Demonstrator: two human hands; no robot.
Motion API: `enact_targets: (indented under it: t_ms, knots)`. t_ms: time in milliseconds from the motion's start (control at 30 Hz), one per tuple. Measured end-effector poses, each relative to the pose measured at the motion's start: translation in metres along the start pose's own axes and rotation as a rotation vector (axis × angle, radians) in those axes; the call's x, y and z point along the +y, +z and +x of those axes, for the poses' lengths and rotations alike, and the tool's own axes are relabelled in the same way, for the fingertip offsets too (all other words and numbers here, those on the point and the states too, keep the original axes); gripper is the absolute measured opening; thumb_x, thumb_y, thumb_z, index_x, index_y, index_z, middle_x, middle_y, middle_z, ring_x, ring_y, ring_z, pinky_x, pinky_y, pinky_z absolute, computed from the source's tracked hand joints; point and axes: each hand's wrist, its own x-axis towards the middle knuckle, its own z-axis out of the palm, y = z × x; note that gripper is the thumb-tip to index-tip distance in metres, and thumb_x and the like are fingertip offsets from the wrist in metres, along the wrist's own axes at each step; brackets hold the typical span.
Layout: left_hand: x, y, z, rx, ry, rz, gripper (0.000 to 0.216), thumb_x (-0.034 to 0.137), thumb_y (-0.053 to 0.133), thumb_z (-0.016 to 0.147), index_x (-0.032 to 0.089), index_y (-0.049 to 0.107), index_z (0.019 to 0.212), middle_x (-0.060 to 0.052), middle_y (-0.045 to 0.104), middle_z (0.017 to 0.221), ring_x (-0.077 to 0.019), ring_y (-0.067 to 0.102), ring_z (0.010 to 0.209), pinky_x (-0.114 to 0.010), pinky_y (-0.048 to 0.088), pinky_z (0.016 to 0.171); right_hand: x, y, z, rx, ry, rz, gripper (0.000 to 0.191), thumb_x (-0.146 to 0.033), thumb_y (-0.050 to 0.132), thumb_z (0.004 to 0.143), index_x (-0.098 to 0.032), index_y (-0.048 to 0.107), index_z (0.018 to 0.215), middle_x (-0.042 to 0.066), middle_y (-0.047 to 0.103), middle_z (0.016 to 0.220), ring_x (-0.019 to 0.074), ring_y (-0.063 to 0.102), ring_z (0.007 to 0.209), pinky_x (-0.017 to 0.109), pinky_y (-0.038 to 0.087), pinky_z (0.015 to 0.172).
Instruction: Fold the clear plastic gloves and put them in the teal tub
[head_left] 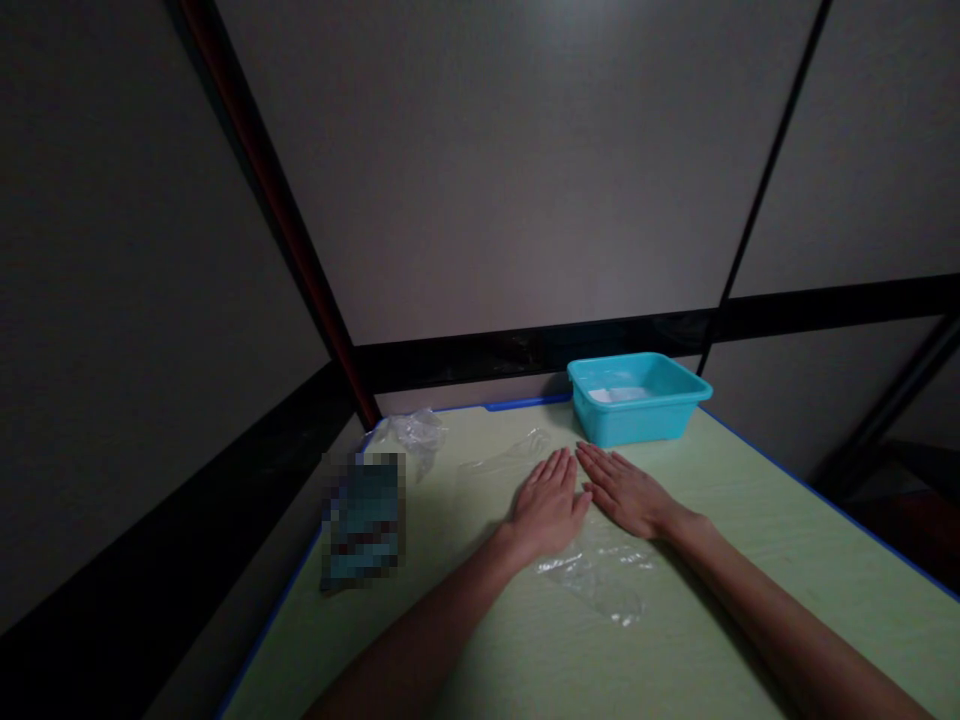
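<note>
A clear plastic bag (600, 585) lies spread on the light green table (517, 660), crinkled along its near end. Both palms press down on it, side by side. My left hand (550, 503) is flat with the fingers pointing away from me. Close beside it, my right hand (626, 493) also rests flat, its fingers angled toward the left. Neither hand grips anything. The bag's far end shows beyond my left fingertips, and its middle is hidden under the hands.
A turquoise plastic basin (637, 422) with something white inside stands at the back right. Another crumpled clear plastic bag (420, 430) lies at the back left. A pixelated dark green item (365, 520) is near the left edge. A panelled wall (525, 200) rises behind the table.
</note>
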Motion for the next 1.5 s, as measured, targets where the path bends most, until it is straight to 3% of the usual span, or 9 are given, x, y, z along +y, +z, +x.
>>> enact_targets:
  t_ms: [1000, 1500]
  knots:
    - [0.001, -0.004, -0.002, -0.016, -0.004, -0.06, 0.062, 0.045, 0.011, 0.087, 0.004, 0.02, 0.131, -0.012, 0.017, 0.139, -0.0188, 0.011, 0.128, -0.031, 0.012, 0.104, 0.004, 0.0, -0.002, -0.014, 0.004, 0.018, 0.054, -0.04, 0.016, 0.089, -0.009, 0.022, 0.133, 0.01, 0.019, 0.137, 0.0178, 0.016, 0.126, 0.038, 0.02, 0.102]
    - [-0.036, -0.014, -0.024, -0.031, -0.064, -0.031, 0.063, 0.048, 0.019, 0.085, 0.005, 0.02, 0.131, -0.012, 0.017, 0.139, -0.0182, 0.011, 0.128, -0.031, 0.012, 0.104, 0.008, -0.006, -0.008, -0.065, 0.04, 0.011, 0.054, -0.04, 0.015, 0.089, -0.009, 0.02, 0.133, 0.008, 0.017, 0.138, 0.0183, 0.016, 0.126, 0.038, 0.02, 0.102]
